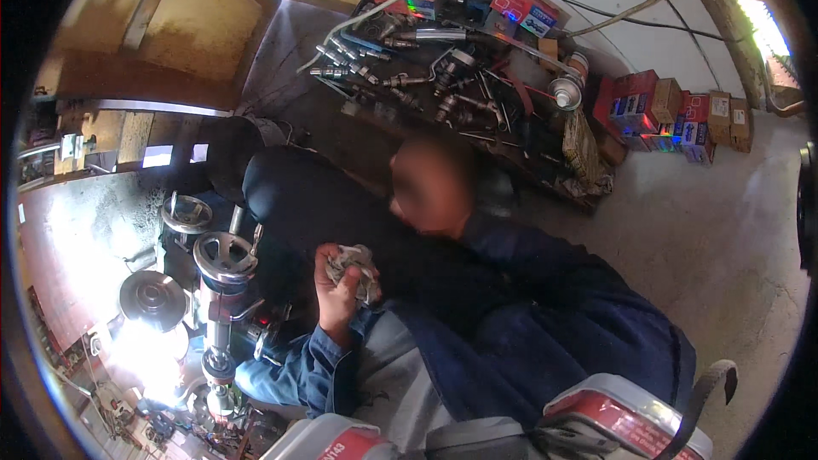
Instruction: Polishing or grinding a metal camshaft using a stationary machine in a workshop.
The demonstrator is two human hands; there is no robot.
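Observation:
My left hand (335, 296) is raised in front of my lap, its fingers and thumb closed on a crumpled, whitish-grey rag (356, 271). A blue sleeve covers that forearm. At the end of my dark navy right sleeve, my right hand (433, 189) lies over my dark trousers, near the parts bench. It is heavily blurred, so its fingers and anything in them are hidden. Left of the rag stands a machine with a shiny spoked handwheel (225, 257). A second handwheel (187, 214) is just behind it.
A low bench holds many metal shafts (349, 64), tools and a spray can (566, 92). Red boxes (635, 102) and brown cartons (730, 119) sit by the white wall. A dark round disc (152, 300) stands beside a glaring light at left. Cables (630, 21) hang at the back.

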